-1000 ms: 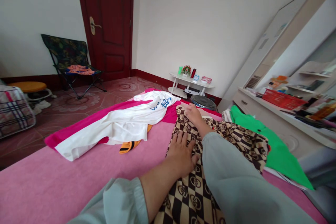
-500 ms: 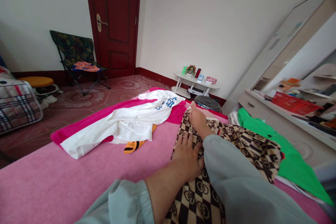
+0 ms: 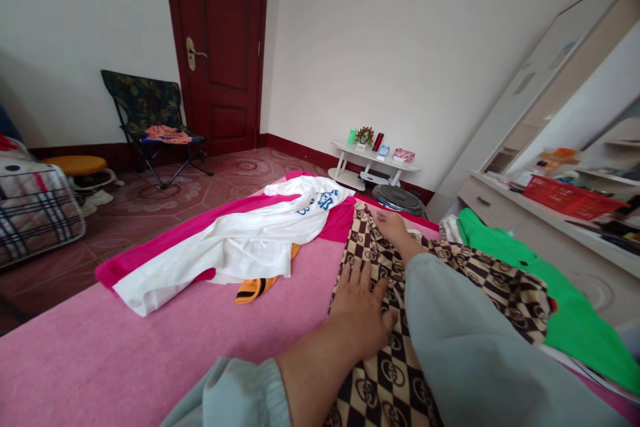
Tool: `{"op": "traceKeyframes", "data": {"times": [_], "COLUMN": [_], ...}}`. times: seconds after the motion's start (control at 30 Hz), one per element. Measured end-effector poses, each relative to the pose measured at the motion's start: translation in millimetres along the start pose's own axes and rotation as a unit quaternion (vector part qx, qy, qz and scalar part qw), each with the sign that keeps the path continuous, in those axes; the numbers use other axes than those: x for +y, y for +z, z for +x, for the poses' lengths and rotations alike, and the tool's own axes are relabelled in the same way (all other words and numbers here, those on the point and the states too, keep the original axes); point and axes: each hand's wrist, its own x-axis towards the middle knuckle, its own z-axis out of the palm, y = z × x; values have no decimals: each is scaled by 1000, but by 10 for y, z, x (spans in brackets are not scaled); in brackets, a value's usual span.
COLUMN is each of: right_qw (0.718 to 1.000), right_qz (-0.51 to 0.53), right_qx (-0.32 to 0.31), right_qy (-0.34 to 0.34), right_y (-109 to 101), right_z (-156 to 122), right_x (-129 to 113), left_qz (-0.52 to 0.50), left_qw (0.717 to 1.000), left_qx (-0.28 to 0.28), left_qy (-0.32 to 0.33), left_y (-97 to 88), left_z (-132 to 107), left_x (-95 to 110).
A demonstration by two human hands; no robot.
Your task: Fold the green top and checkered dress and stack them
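Note:
My left hand (image 3: 361, 310) lies flat on a brown-and-beige checkered garment (image 3: 387, 373), its fingers spread over the cloth. Beyond it, my right hand (image 3: 395, 230) is at the garment's far end, fingers stretched out toward the left and nothing visible gripped in them. The garment runs from near my body to its far end, with another bunched part spreading right under my right sleeve. A white T-shirt (image 3: 250, 227) with blue lettering lies to the left, an orange-and-black cloth (image 3: 257, 290) peeking out beneath it. On the right side is a green garment (image 3: 565, 300).
Everything rests on a pink bed cover (image 3: 165, 353). Past the bed's far end stand a low white table (image 3: 370, 163) and a dark round lidded item (image 3: 397, 197). A cabinet with a red basket (image 3: 570, 197) borders the right; a folding chair (image 3: 150, 113) stands back left.
My right hand has moved slightly right, and its fingers have gone from a raised-thumb grasp at the far end to stretched out. My left hand stays pressed on the cloth. The view tilts slightly.

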Motion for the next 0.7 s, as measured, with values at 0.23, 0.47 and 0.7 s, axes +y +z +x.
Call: {"op": "traceKeyframes", "data": {"times": [0.23, 0.47, 0.7], "right_qw": [991, 997, 954], "right_qz": [71, -65, -295], "right_qx": [-105, -29, 12], "right_qy": [-42, 18, 46], "right_y": [-305, -513, -500], "right_z": [-317, -394, -519], "right_x": [487, 620, 255], "left_qz": [-8, -6, -6], "left_qw": [1000, 1000, 1000], "left_qx": [14, 7, 4], "left_qy": [2, 2, 2], "left_y": [53, 36, 21], "left_z": [-5, -2, -9], "left_x": [-11, -3, 6]}}
